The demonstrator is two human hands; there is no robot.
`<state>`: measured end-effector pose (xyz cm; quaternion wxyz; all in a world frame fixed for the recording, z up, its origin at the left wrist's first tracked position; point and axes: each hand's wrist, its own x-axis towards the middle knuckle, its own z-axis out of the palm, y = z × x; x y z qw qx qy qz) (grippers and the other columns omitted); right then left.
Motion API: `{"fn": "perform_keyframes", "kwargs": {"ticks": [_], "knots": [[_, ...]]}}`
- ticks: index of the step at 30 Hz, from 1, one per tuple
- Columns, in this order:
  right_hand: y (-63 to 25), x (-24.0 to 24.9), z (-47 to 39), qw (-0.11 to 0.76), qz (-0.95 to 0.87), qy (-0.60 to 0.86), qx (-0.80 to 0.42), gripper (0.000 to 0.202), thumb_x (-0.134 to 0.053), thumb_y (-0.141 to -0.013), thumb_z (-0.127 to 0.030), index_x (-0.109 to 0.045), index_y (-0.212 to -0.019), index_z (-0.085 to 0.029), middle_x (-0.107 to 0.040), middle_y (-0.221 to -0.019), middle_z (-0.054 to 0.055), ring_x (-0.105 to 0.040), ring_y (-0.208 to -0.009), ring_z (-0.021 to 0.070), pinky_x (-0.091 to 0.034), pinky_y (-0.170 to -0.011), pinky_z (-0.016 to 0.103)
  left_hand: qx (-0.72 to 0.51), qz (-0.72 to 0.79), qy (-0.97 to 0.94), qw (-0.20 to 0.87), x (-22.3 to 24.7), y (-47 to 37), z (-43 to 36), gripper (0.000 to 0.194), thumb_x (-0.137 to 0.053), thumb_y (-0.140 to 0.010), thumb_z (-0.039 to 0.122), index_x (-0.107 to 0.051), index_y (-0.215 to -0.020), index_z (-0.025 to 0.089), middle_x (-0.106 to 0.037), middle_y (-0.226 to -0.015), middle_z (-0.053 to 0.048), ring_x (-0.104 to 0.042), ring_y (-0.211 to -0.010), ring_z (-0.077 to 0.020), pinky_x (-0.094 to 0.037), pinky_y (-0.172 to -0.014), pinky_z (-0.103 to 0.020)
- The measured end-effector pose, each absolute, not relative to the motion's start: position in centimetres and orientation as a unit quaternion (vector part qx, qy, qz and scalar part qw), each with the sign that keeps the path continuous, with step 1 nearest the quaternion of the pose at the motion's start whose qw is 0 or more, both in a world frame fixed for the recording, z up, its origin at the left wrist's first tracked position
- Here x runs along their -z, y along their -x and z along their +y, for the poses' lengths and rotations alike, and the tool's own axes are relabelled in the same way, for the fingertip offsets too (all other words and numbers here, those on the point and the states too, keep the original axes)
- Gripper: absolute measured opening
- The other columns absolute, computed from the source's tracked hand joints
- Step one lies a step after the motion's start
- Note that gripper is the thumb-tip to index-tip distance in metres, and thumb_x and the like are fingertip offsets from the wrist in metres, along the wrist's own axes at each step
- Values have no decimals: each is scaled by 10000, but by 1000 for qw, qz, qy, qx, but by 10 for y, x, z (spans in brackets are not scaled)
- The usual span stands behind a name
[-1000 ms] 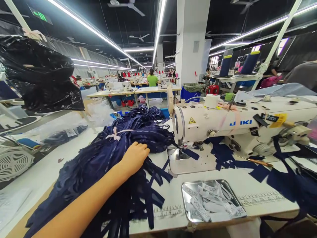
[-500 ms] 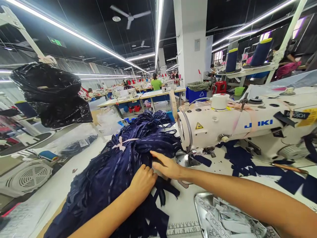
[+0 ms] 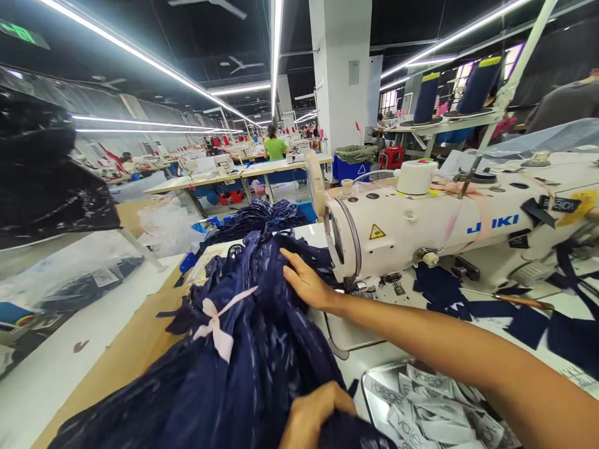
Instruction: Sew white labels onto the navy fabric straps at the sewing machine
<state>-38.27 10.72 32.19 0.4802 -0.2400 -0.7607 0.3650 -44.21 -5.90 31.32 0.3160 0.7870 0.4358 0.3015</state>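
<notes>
A large bundle of navy fabric strips (image 3: 266,318) lies over the table's near left, tied with a pale pink strip (image 3: 216,327). My left hand (image 3: 318,408), at the bottom of the view, is closed around the near part of the bundle. My right hand (image 3: 306,280) rests against the bundle's far right side, index finger and thumb stretched out and apart on the fabric. Its other fingers are partly hidden. Just right of that hand stands a white sewing machine (image 3: 393,231).
A metal tray (image 3: 367,390) of printed labels sits under my right forearm. Navy scraps (image 3: 437,288) and a wooden-handled tool (image 3: 526,302) lie beside the machine. Another navy heap (image 3: 262,215) is behind the bundle. A black plastic bag (image 3: 42,181) hangs left. A person in green (image 3: 274,148) sits farther off.
The tied bundle has come nearer to me, apart from the heap behind it. My left hand has moved down and right with fabric in it. The camera view has shifted.
</notes>
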Motion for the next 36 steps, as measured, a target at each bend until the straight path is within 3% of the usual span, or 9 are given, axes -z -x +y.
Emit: {"fn": "perform_keyframes", "kwargs": {"ticks": [6,10,13,16,19,22,26,31,36], "knots": [[386,-318,126,523,-685,312,-399,543,-342,-856,-428,-283,-1324,-160,-347,-1332,56,-278,-1249,142,-184,-1060,287,-186,423,-848,258,-318,478,-20,367,-336,-569,23,-551,-823,179,-612,-782,-20,-568,-770,-145,-436,-700,-232],[383,-319,118,527,-692,312,-382,535,-360,-853,-362,-258,-1337,-156,-315,-1358,51,-246,-1265,138,-173,-1064,294,-81,445,-870,199,-322,508,-38,570,-444,-639,115,-437,-1199,220,-540,-1185,-55,-482,-1085,-231,-348,-951,-364],[374,-320,101,507,-712,304,-380,555,-369,-845,-309,-221,-1350,-135,-295,-1370,69,-253,-1263,137,-189,-1058,300,-77,485,-851,187,-323,520,-60,569,-426,-731,178,-340,-1284,282,-476,-1271,-8,-435,-1146,-223,-341,-965,-361],[357,-320,78,472,-731,309,-384,549,-371,-845,-278,-202,-1357,-177,-296,-1370,57,-297,-1241,149,-235,-1038,331,-103,528,-827,166,-327,517,-69,436,-304,-827,191,-413,-1235,300,-564,-1166,17,-509,-1042,-166,-420,-854,-276],[329,-320,54,396,-768,335,-375,504,-386,-844,-253,-272,-1331,-186,-393,-1309,71,-403,-1168,180,-317,-979,354,-94,509,-851,93,-332,501,-67,372,-337,-799,158,-530,-1106,240,-653,-967,-9,-577,-821,-150,-420,-759,-281],[298,-323,29,259,-841,355,-316,384,-395,-841,-225,-447,-1211,-131,-559,-1121,108,-524,-1022,216,-400,-874,359,-106,458,-881,-48,-338,484,-65,266,-395,-746,142,-616,-867,225,-669,-808,-19,-573,-684,-165,-347,-742,-355],[274,-331,-6,74,-938,293,-168,248,-398,-846,-216,-570,-982,-101,-642,-873,113,-589,-852,219,-417,-806,368,-165,415,-880,-165,-355,465,-54,240,-401,-781,243,-596,-642,227,-637,-797,-36,-551,-712,-207,-310,-690,-370],[281,-338,-51,-13,-984,173,-33,204,-471,-821,-270,-581,-844,-100,-639,-814,86,-585,-771,212,-358,-866,423,-194,463,-865,-16,-359,424,-10,337,-297,-815,319,-508,-586,192,-563,-594,-31,-528,-565,-172,-378,-575,-293],[257,-340,-65,74,-992,95,-23,152,-489,-820,-264,-582,-786,-149,-618,-734,17,-550,-727,164,-396,-720,318,-261,545,-787,126,-319,403,27,317,-305,-757,394,-518,-641,189,-585,-595,-35,-549,-562,-183,-414,-552,-283]]}}
